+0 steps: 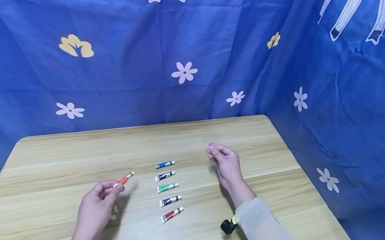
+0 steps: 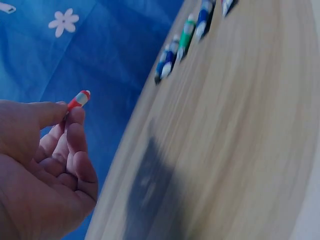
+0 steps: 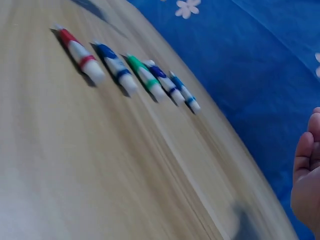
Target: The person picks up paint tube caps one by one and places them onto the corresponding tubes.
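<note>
My left hand (image 1: 96,206) pinches an orange paint tube (image 1: 126,178) between thumb and fingertips, held above the table with its narrow tip pointing right. In the left wrist view no wide white cap shows on that tip. My right hand (image 1: 227,163), raised on the other side, pinches a tiny white piece (image 1: 210,147) that looks like a tube cap, mostly hidden by the fingers. Between the hands lies a column of capped paint tubes: light blue (image 1: 165,164), violet (image 1: 165,176), green (image 1: 168,187), dark blue (image 1: 171,201) and red (image 1: 172,214).
The light wooden table (image 1: 51,169) has rounded far corners. A blue curtain (image 1: 125,84) with flowers and animals hangs behind it and along its right side. Black wrist cameras (image 1: 228,226) sit by both sleeves.
</note>
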### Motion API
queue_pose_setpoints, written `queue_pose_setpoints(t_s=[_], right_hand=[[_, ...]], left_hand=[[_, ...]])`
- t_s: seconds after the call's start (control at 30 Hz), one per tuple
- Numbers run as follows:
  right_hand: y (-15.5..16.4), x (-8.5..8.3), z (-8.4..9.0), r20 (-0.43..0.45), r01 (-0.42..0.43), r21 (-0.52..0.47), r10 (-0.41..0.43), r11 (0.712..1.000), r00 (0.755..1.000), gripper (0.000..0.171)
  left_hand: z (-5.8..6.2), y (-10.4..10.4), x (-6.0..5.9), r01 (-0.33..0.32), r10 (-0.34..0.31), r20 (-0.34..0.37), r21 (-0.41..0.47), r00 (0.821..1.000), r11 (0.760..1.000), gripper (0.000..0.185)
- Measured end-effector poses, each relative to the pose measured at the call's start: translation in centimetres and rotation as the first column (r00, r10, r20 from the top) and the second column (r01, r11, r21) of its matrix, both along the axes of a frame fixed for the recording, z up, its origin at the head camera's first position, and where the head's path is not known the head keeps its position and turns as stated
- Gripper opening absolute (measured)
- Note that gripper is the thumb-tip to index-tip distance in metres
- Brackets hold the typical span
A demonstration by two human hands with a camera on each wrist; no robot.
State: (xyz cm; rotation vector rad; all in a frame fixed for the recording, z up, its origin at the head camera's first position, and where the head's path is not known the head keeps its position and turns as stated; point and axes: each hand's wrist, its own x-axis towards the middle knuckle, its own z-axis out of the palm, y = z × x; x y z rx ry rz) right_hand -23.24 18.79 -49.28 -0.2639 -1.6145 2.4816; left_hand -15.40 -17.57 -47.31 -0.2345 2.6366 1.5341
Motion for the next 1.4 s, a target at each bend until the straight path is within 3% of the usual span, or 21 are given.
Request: queue_pose_setpoints(t_s=[0.2,0.4,0.67,0.87,1.1,1.23,1.4], right_hand=[[-1.8,1.4,0.3,-0.014,-0.081,0.149,0.084,0.986,0.996,0.003],[-3.8,2.6,0.7,0.019,-0.160,0.295,0.162,0.942,0.987,0.011],[-5.9,4.1,1.2,0.027,-0.258,0.463,0.278,0.848,0.960,0.018],[-6.7,4.9,1.2,0.006,-0.270,0.577,0.327,0.771,0.945,0.018],[-7.3,5.4,1.1,-0.004,-0.268,0.649,0.355,0.712,0.935,0.015],[-7.6,5.6,1.0,0.020,-0.274,0.669,0.351,0.691,0.936,0.015],[-7.6,5.8,0.9,0.039,-0.295,0.649,0.356,0.701,0.934,0.015]], left_hand=[[0.6,2.1,0.6,0.017,-0.021,0.051,0.084,0.998,0.996,0.048],[0.7,3.9,1.0,0.019,-0.026,0.066,0.106,0.997,0.994,0.046],[0.9,5.3,1.2,0.035,-0.043,0.067,0.117,0.997,0.993,0.043],[1.4,6.0,1.4,0.031,-0.049,0.094,0.185,0.994,0.982,0.040],[1.8,6.8,1.5,0.035,-0.063,0.109,0.244,0.992,0.969,0.038],[1.7,7.1,1.4,0.043,-0.072,0.112,0.241,0.991,0.970,0.038],[1.4,7.1,1.2,0.049,-0.075,0.110,0.221,0.991,0.974,0.039]])
